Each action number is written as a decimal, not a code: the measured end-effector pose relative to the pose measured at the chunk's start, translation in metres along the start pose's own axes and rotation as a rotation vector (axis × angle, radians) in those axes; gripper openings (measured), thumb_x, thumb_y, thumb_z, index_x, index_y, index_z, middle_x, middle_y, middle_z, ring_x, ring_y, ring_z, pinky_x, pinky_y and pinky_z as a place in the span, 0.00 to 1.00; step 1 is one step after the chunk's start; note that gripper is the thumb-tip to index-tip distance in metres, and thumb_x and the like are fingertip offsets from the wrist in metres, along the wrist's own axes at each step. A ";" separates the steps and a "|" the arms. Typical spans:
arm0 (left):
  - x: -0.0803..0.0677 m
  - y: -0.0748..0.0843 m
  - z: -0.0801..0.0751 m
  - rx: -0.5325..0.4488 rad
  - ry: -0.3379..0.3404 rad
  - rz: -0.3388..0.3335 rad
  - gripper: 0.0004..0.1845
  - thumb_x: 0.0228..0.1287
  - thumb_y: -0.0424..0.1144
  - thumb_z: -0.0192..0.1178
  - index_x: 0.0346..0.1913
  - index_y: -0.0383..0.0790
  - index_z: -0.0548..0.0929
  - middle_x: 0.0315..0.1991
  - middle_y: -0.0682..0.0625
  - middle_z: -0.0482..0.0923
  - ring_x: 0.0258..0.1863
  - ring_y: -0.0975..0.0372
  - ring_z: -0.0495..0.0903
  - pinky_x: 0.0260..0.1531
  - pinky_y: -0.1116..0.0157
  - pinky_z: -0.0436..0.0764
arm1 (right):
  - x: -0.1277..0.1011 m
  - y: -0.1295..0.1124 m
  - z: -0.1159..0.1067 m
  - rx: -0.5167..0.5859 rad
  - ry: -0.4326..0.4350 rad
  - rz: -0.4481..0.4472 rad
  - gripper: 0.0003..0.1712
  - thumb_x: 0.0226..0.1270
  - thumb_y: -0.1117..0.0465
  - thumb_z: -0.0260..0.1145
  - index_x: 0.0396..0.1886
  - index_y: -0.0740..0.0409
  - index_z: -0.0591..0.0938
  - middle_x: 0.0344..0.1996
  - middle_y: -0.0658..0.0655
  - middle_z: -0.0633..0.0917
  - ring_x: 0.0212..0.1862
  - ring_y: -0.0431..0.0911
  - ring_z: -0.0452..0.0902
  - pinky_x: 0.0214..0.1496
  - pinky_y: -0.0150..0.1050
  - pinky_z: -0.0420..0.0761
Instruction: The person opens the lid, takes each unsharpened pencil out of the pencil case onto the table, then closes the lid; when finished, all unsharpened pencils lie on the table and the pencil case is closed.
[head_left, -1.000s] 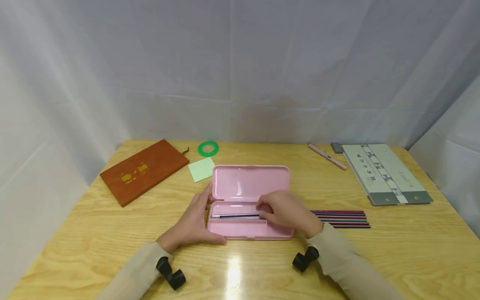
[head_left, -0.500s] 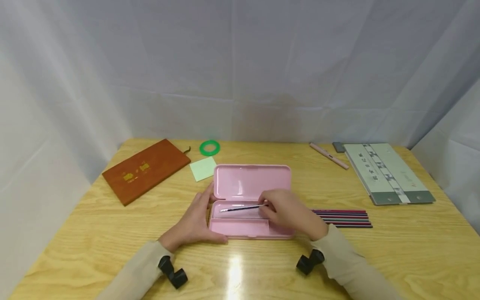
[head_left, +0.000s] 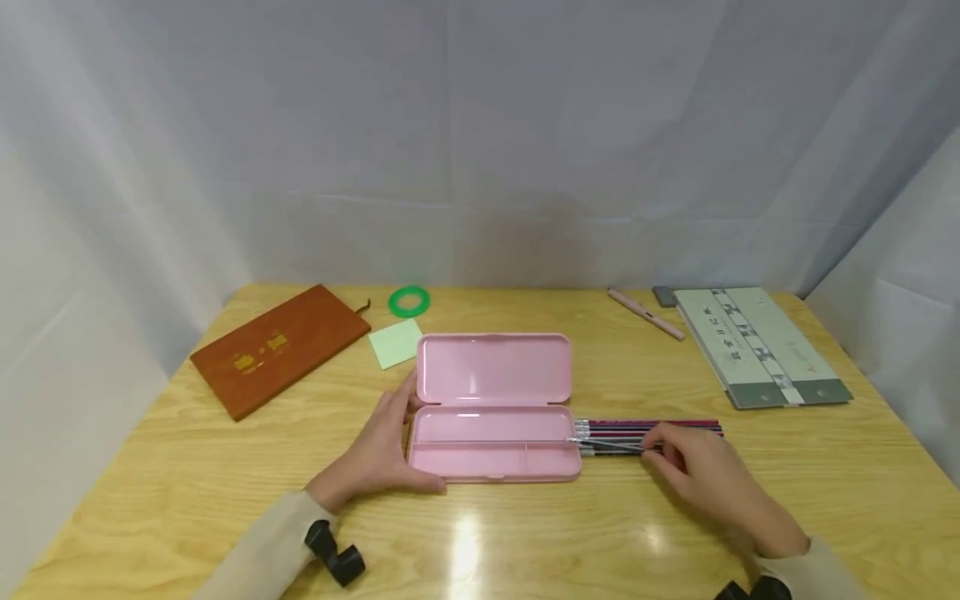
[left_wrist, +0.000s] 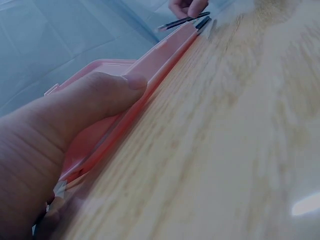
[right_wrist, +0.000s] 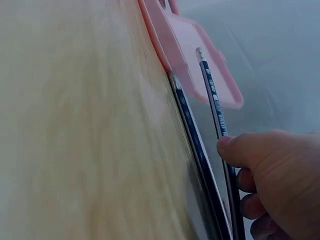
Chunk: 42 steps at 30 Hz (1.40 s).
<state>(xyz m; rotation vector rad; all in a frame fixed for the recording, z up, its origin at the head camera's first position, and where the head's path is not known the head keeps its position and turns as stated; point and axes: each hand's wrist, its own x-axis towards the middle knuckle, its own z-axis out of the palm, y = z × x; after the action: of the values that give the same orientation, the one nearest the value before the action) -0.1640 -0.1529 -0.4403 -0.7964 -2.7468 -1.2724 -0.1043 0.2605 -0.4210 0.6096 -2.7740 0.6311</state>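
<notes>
An open pink pencil case point(head_left: 495, 371) lies in the middle of the wooden table point(head_left: 187, 483), and its tray point(head_left: 487, 427) shows nothing inside. My left hand point(head_left: 397, 437) grips the case's left end, thumb point(left_wrist: 100, 95) along the front rim of the case point(left_wrist: 165, 50). My right hand point(head_left: 660, 454) pinches a dark pencil point(head_left: 611, 444) just right of the case, held slightly above a row of several pencils point(head_left: 652, 427) on the table. In the right wrist view the held pencil point(right_wrist: 212, 97) points at the case point(right_wrist: 185, 45), over the lying pencils point(right_wrist: 192, 135).
A brown notebook point(head_left: 273, 346) lies at the back left, with a green ring point(head_left: 409, 301) and a green sticky note point(head_left: 395, 342) beside it. A pink pen point(head_left: 645, 313) and a grey-green book point(head_left: 757, 344) lie at the back right. White cloth surrounds the table.
My right hand lifted the pencil out of the case's tray and carried it right, over the row of pencils. The left hand has stayed on the case.
</notes>
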 end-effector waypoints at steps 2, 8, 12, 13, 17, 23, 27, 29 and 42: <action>-0.001 -0.001 -0.001 0.000 0.012 0.002 0.80 0.18 0.58 0.83 0.78 0.49 0.40 0.52 0.51 0.71 0.53 0.58 0.67 0.52 0.54 0.74 | -0.009 0.007 -0.004 0.005 0.011 0.002 0.09 0.56 0.65 0.72 0.31 0.45 0.82 0.15 0.35 0.65 0.19 0.27 0.56 0.20 0.27 0.61; -0.001 -0.003 0.002 -0.004 0.004 0.004 0.80 0.19 0.59 0.83 0.78 0.51 0.40 0.52 0.52 0.69 0.51 0.60 0.68 0.52 0.56 0.73 | -0.029 0.022 -0.009 0.015 -0.003 0.012 0.12 0.52 0.67 0.73 0.30 0.45 0.82 0.15 0.33 0.65 0.19 0.26 0.56 0.20 0.27 0.62; -0.003 -0.003 0.001 0.001 0.007 0.000 0.80 0.20 0.59 0.82 0.78 0.50 0.40 0.52 0.50 0.69 0.50 0.59 0.69 0.51 0.56 0.74 | -0.027 0.022 -0.003 0.002 -0.003 -0.011 0.12 0.51 0.67 0.74 0.30 0.45 0.82 0.15 0.32 0.64 0.19 0.26 0.56 0.20 0.26 0.61; -0.003 -0.002 0.001 0.002 0.008 -0.002 0.80 0.20 0.59 0.82 0.78 0.50 0.40 0.52 0.50 0.69 0.50 0.59 0.69 0.51 0.56 0.74 | -0.026 0.021 -0.002 -0.002 0.001 -0.013 0.12 0.51 0.67 0.74 0.30 0.44 0.82 0.15 0.32 0.64 0.19 0.26 0.56 0.20 0.26 0.62; -0.003 -0.002 0.001 0.014 0.002 -0.007 0.80 0.20 0.59 0.82 0.78 0.50 0.39 0.52 0.50 0.69 0.50 0.59 0.69 0.51 0.56 0.74 | -0.014 0.012 0.002 -0.001 -0.013 0.008 0.12 0.53 0.66 0.72 0.32 0.45 0.80 0.15 0.34 0.65 0.18 0.26 0.56 0.20 0.27 0.62; -0.003 -0.001 -0.001 0.020 -0.001 -0.015 0.80 0.20 0.59 0.82 0.78 0.50 0.40 0.52 0.50 0.69 0.51 0.59 0.68 0.52 0.55 0.74 | 0.009 -0.009 0.009 0.023 -0.130 0.058 0.10 0.59 0.61 0.70 0.39 0.48 0.79 0.15 0.37 0.68 0.18 0.29 0.59 0.22 0.28 0.63; -0.002 0.000 -0.001 0.015 -0.002 -0.016 0.80 0.19 0.59 0.82 0.78 0.50 0.40 0.52 0.51 0.69 0.51 0.59 0.68 0.52 0.56 0.73 | 0.024 -0.021 0.017 0.046 -0.117 0.007 0.09 0.60 0.59 0.70 0.38 0.46 0.79 0.15 0.37 0.68 0.18 0.29 0.59 0.22 0.28 0.63; -0.001 -0.001 -0.001 0.010 0.003 -0.012 0.80 0.19 0.59 0.82 0.78 0.50 0.41 0.52 0.51 0.69 0.52 0.59 0.67 0.52 0.55 0.73 | 0.033 -0.027 0.022 0.062 -0.096 -0.019 0.08 0.60 0.59 0.69 0.37 0.46 0.80 0.15 0.37 0.67 0.18 0.29 0.59 0.22 0.28 0.63; -0.002 -0.002 -0.001 -0.006 0.000 -0.019 0.80 0.18 0.59 0.82 0.78 0.53 0.40 0.53 0.52 0.69 0.53 0.59 0.69 0.54 0.53 0.72 | 0.079 -0.072 0.054 0.036 -0.091 -0.257 0.09 0.61 0.54 0.69 0.37 0.52 0.84 0.27 0.44 0.80 0.29 0.35 0.71 0.33 0.30 0.73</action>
<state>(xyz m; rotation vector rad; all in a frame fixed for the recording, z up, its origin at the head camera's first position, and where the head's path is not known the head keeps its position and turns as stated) -0.1630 -0.1551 -0.4416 -0.7728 -2.7578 -1.2851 -0.1491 0.1496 -0.4184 1.0063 -2.7052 0.6106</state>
